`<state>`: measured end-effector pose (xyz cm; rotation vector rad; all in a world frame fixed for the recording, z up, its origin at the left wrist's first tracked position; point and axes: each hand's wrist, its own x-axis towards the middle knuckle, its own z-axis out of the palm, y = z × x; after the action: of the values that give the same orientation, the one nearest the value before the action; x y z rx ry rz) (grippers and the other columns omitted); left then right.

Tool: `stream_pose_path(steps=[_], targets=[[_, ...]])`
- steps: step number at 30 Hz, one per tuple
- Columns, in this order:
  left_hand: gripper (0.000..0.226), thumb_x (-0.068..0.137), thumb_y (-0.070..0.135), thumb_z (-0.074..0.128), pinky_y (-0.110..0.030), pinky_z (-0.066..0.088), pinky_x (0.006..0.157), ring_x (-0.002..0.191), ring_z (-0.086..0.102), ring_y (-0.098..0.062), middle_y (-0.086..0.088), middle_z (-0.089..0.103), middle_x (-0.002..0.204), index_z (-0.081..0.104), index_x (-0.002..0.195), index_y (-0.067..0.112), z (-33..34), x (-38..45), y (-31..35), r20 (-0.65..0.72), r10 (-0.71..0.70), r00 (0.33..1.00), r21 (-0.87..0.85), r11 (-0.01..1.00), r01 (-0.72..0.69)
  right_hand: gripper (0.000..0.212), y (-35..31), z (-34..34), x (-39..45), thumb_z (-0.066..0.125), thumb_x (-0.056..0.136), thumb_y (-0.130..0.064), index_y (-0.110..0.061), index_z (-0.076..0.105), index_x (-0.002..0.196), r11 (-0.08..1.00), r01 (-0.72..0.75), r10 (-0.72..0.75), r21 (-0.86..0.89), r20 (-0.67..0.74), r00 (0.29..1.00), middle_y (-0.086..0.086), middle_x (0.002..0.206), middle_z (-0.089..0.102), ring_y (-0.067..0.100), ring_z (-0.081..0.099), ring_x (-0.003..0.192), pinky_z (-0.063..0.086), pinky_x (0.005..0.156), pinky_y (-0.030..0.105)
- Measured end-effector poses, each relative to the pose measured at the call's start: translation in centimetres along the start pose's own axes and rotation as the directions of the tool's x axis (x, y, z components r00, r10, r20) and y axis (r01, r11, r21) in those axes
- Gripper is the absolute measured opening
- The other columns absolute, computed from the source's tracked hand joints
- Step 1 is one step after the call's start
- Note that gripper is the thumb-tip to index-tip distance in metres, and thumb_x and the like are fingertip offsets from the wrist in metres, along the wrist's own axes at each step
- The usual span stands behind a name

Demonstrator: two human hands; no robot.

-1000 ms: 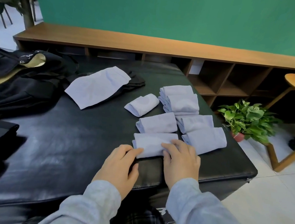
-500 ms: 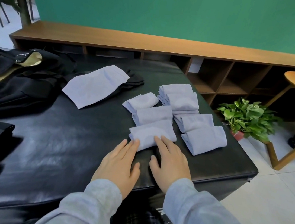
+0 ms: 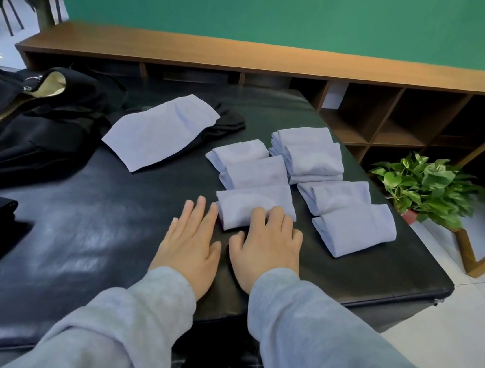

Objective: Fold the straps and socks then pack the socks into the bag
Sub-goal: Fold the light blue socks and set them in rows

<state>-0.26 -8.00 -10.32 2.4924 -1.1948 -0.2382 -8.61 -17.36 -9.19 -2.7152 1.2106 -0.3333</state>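
Both hands lie on the black padded table (image 3: 83, 244) near its near edge. Left hand (image 3: 190, 246) is flat, fingers straight and together, palm down on the table, fingertips just beside the left end of the nearest folded sock (image 3: 252, 207), holding nothing. Right hand (image 3: 266, 251) rests on the near edge of that same sock, fingers slightly bent over the fabric, pressing rather than gripping, though a pinch under the fingertips can't be ruled out from this angle. That sock is the near one in a left column of three folded light-blue socks; the two behind it (image 3: 248, 163) overlap each other. A right column sits just beside: a stack at the far end (image 3: 308, 152), then two more folded socks (image 3: 349, 214) toward the near right corner. One unfolded sock (image 3: 159, 135) lies flat farther left, partly over black straps (image 3: 227, 120). The black bag (image 3: 28, 117) sits at the far left of the table, well apart from the socks, tan lining showing. A potted plant (image 3: 425, 186) stands on the floor at right, wooden shelf (image 3: 279, 61) behind.
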Motion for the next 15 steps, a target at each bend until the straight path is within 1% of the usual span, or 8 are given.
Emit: stream_pose_path(steps=[2, 4, 6, 8, 11, 15], targets=[[0.059, 0.1, 0.029, 0.026, -0.028, -0.011, 0.113, 0.14, -0.024, -0.011, 0.006, -0.022, 0.154, -0.008, 0.148, 0.023, -0.4, 0.5, -1.3, -0.041, -0.039, 0.998, 0.038, 0.998, 0.041, 0.027, 0.0, 0.1, 0.2, 0.036, 0.088, -0.035, -0.018, 0.038, 0.109, 1.0, 0.003, -0.003, -0.011, 0.002, 1.0, 0.004, 0.11, 0.037, 0.024, 0.036, 0.102, 0.029, 0.084, 0.036], [0.057, 0.101, 0.029, 0.026, -0.031, -0.009, 0.114, 0.141, -0.022, -0.013, 0.004, -0.019, 0.155, -0.004, 0.149, 0.023, -0.9, 1.5, -2.4, -0.045, -0.085, 0.995, 0.04, 0.995, 0.087, 0.027, 0.1, 0.2, 0.3, 0.037, 0.088, -0.034, -0.019, 0.038, 0.11, 1.0, 0.001, -0.001, 0.013, -0.007, 1.0, 0.003, 0.111, 0.037, 0.024, 0.037, 0.104, 0.03, 0.086, 0.036], [0.057, 0.1, 0.025, 0.029, -0.032, -0.008, 0.114, 0.141, -0.02, -0.015, 0.002, -0.017, 0.156, 0.0, 0.149, 0.023, -1.4, 2.8, -3.1, -0.036, -0.142, 0.989, -0.001, 0.99, 0.142, 0.03, 0.4, 0.3, 0.4, 0.038, 0.088, -0.033, -0.021, 0.039, 0.116, 0.998, 0.009, -0.008, 0.054, -0.009, 1.0, 0.001, 0.118, 0.037, 0.022, 0.036, 0.108, 0.031, 0.091, 0.034], [0.056, 0.1, 0.023, 0.03, -0.032, -0.007, 0.114, 0.141, -0.02, -0.016, 0.001, -0.016, 0.156, 0.003, 0.15, 0.024, -1.7, 3.9, -3.9, -0.049, -0.17, 0.984, 0.003, 0.985, 0.17, 0.038, 0.5, 0.4, 0.5, 0.039, 0.088, -0.032, -0.024, 0.037, 0.125, 0.995, 0.024, -0.023, 0.093, -0.009, 1.0, -0.002, 0.13, 0.032, 0.019, 0.034, 0.116, 0.03, 0.095, 0.033], [0.056, 0.1, 0.031, 0.031, -0.035, -0.006, 0.115, 0.142, -0.02, -0.016, 0.0, -0.016, 0.156, 0.005, 0.15, 0.027, -2.1, 5.7, -4.9, -0.065, -0.195, 0.979, 0.05, 0.979, 0.198, 0.046, 0.6, 0.6, 0.6, 0.04, 0.088, -0.031, -0.028, 0.032, 0.133, 0.993, 0.046, -0.045, 0.107, -0.013, 0.999, -0.006, 0.141, 0.025, 0.017, 0.03, 0.123, 0.027, 0.098, 0.032], [0.059, 0.097, 0.044, 0.034, -0.04, -0.004, 0.116, 0.142, -0.019, -0.018, -0.001, -0.015, 0.156, 0.009, 0.149, 0.033, -3.1, 8.3, -5.5, -0.049, -0.308, 0.95, 0.047, 0.949, 0.31, 0.049, 0.6, 0.7, 0.7, 0.039, 0.089, -0.032, -0.03, 0.029, 0.136, 0.993, 0.049, -0.049, 0.105, 0.002, 0.999, -0.009, 0.143, 0.023, 0.015, 0.028, 0.124, 0.026, 0.098, 0.032]])
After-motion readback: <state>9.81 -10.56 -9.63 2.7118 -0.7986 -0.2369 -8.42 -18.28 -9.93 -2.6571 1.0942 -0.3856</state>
